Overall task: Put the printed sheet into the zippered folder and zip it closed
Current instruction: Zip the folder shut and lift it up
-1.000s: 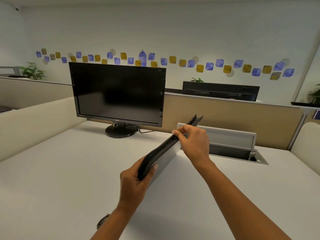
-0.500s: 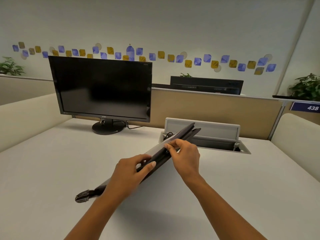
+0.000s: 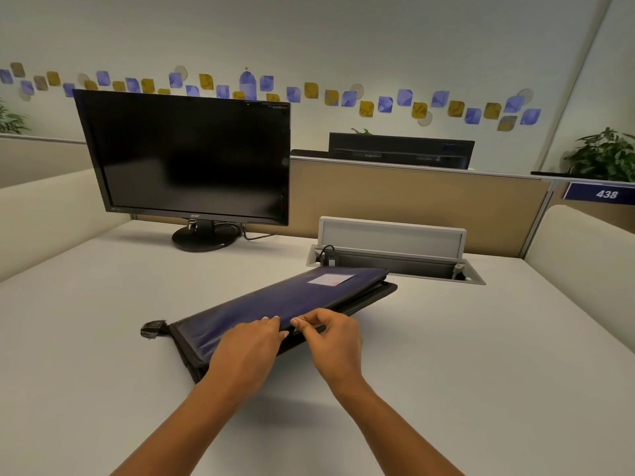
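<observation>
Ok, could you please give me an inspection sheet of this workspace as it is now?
Surface: white desk, plain.
Job's things: dark blue zippered folder lies flat on the desk, white label on top; its far end gapes open; printed sheet not seen.
Clutter: nothing seen.
Hands: left hand rests on the folder's near edge; right hand pinches the zip pull.
Cables: a cable behind the monitor stand; a plug in the open cable box.
Surroundings: partitions, second monitor, plants, sign reading 438.
</observation>
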Motion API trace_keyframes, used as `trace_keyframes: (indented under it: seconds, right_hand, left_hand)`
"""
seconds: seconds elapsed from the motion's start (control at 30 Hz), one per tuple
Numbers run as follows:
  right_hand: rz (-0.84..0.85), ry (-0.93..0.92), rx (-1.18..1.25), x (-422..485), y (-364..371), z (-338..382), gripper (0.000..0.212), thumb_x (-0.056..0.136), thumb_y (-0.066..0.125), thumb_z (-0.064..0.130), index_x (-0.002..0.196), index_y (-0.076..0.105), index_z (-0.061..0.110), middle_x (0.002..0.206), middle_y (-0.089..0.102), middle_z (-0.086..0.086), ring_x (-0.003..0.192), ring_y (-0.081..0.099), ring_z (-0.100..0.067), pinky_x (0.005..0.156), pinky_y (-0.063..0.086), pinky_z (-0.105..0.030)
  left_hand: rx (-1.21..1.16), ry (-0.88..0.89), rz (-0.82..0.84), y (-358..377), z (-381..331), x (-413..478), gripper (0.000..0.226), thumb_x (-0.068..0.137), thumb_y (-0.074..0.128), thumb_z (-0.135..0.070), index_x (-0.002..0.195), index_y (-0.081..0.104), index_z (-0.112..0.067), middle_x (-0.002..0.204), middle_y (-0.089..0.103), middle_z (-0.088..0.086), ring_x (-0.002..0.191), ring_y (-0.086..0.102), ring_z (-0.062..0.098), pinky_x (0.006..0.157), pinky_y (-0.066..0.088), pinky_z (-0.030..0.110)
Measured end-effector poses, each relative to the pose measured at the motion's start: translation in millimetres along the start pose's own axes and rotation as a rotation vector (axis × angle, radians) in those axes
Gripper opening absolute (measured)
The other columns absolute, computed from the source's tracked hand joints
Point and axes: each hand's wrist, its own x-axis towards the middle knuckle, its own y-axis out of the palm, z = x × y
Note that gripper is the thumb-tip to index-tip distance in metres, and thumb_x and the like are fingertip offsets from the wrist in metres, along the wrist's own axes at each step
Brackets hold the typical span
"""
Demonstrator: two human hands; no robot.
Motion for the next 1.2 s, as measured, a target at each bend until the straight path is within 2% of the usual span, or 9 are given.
trace_keyframes:
  seconds: [0.23, 0.43, 0.53, 0.6, 0.67, 0.73, 0.87, 1.0, 1.2]
  right_hand:
    - [-0.041, -0.008, -0.014, -6, 8, -7, 0.013, 0.08, 0.067, 0.034, 0.081, 0.071, 0.023, 0.078, 0.073, 0.008, 0.065, 0.057, 0.002, 0.058, 0.036, 0.0]
    - [-0.073, 0.005, 0.009, -10, 13, -12, 0.013, 0.08, 0.066, 0.034, 0.082, 0.07, 0.022, 0.081, 0.072, 0.005, 0.069, 0.057, -0.002, 0.06, 0.036, -0.001]
    - [-0.114, -0.035, -0.011, -12, 13, -12, 0.013, 0.08, 0.066, 0.034, 0.08, 0.069, 0.021, 0.077, 0.066, 0.008, 0.071, 0.052, -0.003, 0.066, 0.043, -0.015]
    - [-0.148, -0.055, -0.009, -16, 14, -11, 0.012, 0.08, 0.067, 0.033, 0.077, 0.068, 0.022, 0.07, 0.057, 0.019, 0.072, 0.05, -0.001, 0.068, 0.044, -0.025]
    - [-0.163, -0.042, 0.019, -22, 17, -10, 0.01, 0.081, 0.067, 0.031, 0.076, 0.067, 0.022, 0.066, 0.048, 0.025, 0.071, 0.048, 0.001, 0.068, 0.043, -0.026]
    - [-0.14, 0.015, 0.062, -27, 21, -10, 0.008, 0.082, 0.065, 0.031, 0.08, 0.067, 0.024, 0.071, 0.051, 0.021, 0.073, 0.05, -0.002, 0.069, 0.044, -0.024]
    - [-0.103, 0.149, 0.136, -34, 27, -9, 0.007, 0.085, 0.061, 0.031, 0.086, 0.067, 0.028, 0.082, 0.06, 0.006, 0.075, 0.051, -0.006, 0.064, 0.039, -0.011]
    - [-0.075, 0.239, 0.21, -34, 28, -4, 0.008, 0.087, 0.058, 0.03, 0.086, 0.066, 0.028, 0.084, 0.059, 0.003, 0.072, 0.051, -0.009, 0.066, 0.041, -0.014]
    - [0.018, 0.191, 0.204, -47, 40, 8, 0.01, 0.088, 0.058, 0.028, 0.09, 0.068, 0.029, 0.087, 0.059, 0.002, 0.072, 0.054, -0.009, 0.068, 0.046, -0.015]
  left_hand:
    - [0.041, 0.053, -0.009, 4, 12, -10, 0.042, 0.1, 0.018, -0.034, 0.133, 0.038, -0.018, 0.126, 0.058, 0.0, 0.106, 0.06, 0.016, 0.084, 0.049, 0.027]
    - [0.05, 0.072, -0.001, 3, 12, -12, 0.044, 0.1, 0.016, -0.034, 0.137, 0.033, -0.019, 0.127, 0.057, -0.002, 0.107, 0.059, 0.015, 0.085, 0.047, 0.024]
    - [0.025, 0.07, -0.012, 3, 13, -10, 0.043, 0.1, 0.017, -0.034, 0.135, 0.036, -0.018, 0.123, 0.059, -0.001, 0.104, 0.061, 0.015, 0.084, 0.047, 0.024]
    - [0.018, 0.071, -0.037, 5, 15, -9, 0.041, 0.1, 0.018, -0.035, 0.13, 0.04, -0.019, 0.118, 0.062, -0.001, 0.098, 0.062, 0.014, 0.079, 0.048, 0.024]
    - [0.024, 0.069, -0.049, 7, 15, -9, 0.041, 0.099, 0.017, -0.036, 0.128, 0.041, -0.02, 0.115, 0.062, -0.003, 0.096, 0.063, 0.013, 0.077, 0.048, 0.023]
    - [0.018, 0.061, -0.039, 10, 14, -9, 0.041, 0.099, 0.018, -0.036, 0.129, 0.04, -0.019, 0.116, 0.062, -0.002, 0.097, 0.063, 0.012, 0.078, 0.048, 0.022]
    - [0.012, 0.052, -0.034, 10, 13, -8, 0.041, 0.099, 0.019, -0.035, 0.131, 0.04, -0.018, 0.118, 0.062, -0.001, 0.099, 0.063, 0.014, 0.08, 0.048, 0.022]
    - [0.033, 0.06, -0.048, 10, 15, -7, 0.039, 0.099, 0.02, -0.036, 0.13, 0.04, -0.02, 0.116, 0.062, -0.003, 0.097, 0.063, 0.013, 0.076, 0.046, 0.02]
    - [0.009, 0.078, -0.055, 11, 17, -3, 0.039, 0.099, 0.022, -0.04, 0.124, 0.046, -0.021, 0.114, 0.064, -0.002, 0.098, 0.063, 0.012, 0.073, 0.042, 0.019]
